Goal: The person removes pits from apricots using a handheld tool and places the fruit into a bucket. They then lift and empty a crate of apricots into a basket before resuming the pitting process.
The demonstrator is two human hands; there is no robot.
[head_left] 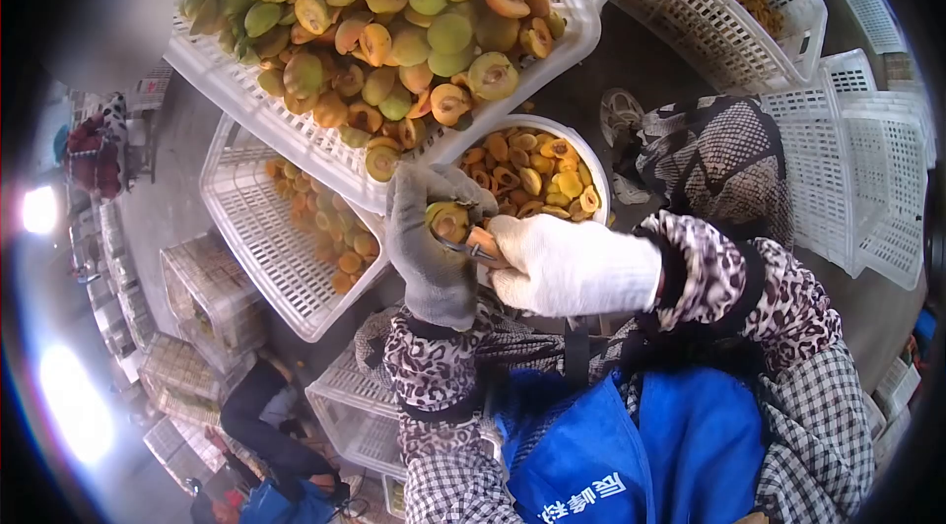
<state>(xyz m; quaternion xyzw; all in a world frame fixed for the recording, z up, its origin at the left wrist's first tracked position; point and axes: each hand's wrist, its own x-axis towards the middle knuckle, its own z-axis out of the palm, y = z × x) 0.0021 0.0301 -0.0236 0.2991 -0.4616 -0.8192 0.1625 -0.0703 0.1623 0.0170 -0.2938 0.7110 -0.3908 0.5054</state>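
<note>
My left hand (431, 253), in a grey glove, is closed round a peach-like fruit half (449, 222) with greenish skin and a brownish middle. In a white glove, my right hand (576, 265) grips a small pitting knife (481, 249) with a thin metal end and what looks like an orange-brown handle. Its metal end is right at the lower edge of the fruit half. Just beyond the hands, a white bucket (597, 172) holds yellow-orange fruit pieces. Ahead stands a large white crate (325, 155) heaped with green and orange halved fruit (404, 27).
To the left, a lower white crate (258, 273) contains more fruit pieces. Another crate (690, 17) with darker orange pieces stands at the upper right, near stacked white crates (847, 169). A person's patterned-clad leg (724, 155) and shoe are beside the bucket. Another person (271, 416) sits at lower left.
</note>
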